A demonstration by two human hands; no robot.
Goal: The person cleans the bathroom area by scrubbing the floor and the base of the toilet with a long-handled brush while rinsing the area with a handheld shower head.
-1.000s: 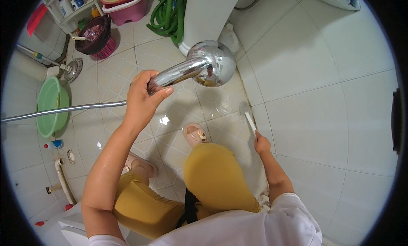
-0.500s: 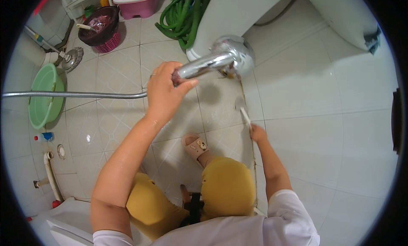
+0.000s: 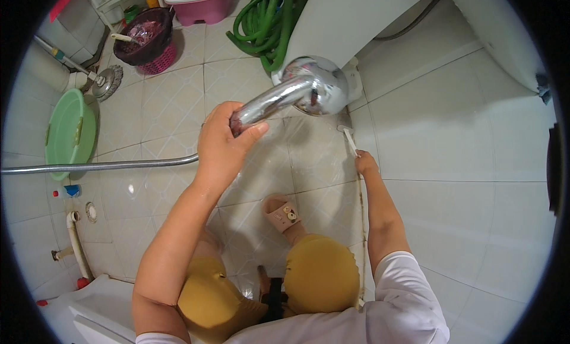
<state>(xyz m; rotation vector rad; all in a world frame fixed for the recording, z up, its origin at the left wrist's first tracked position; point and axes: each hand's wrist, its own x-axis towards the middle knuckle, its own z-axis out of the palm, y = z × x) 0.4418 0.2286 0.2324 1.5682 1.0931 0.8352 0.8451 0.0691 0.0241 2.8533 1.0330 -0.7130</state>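
My left hand [image 3: 222, 143] is wrapped round the handle of a chrome shower head [image 3: 323, 85], held above the tiled floor with its round head pointing away to the right. A metal shower hose [image 3: 119, 165] runs from behind that hand to the left edge. My right hand [image 3: 366, 163] is closed on the thin white handle of a small brush [image 3: 351, 143]. The brush's far end reaches the floor by the foot of the right wall; its head is small and hard to make out. Wet glints show on the floor tiles [image 3: 309, 148].
A green basin [image 3: 72, 148] leans at the left wall near a round-headed mop [image 3: 107, 82]. Behind stand a pink basket [image 3: 159, 62] with a dark bowl, a pink tub [image 3: 199, 10], a coiled green hose [image 3: 267, 29] and a white curved fixture [image 3: 350, 23]. A drain pipe [image 3: 76, 246] is at lower left.
The brush in my right hand has moved farther away along the foot of the wall. My left hand and the shower head have come slightly nearer, and the metal hose sits lower.
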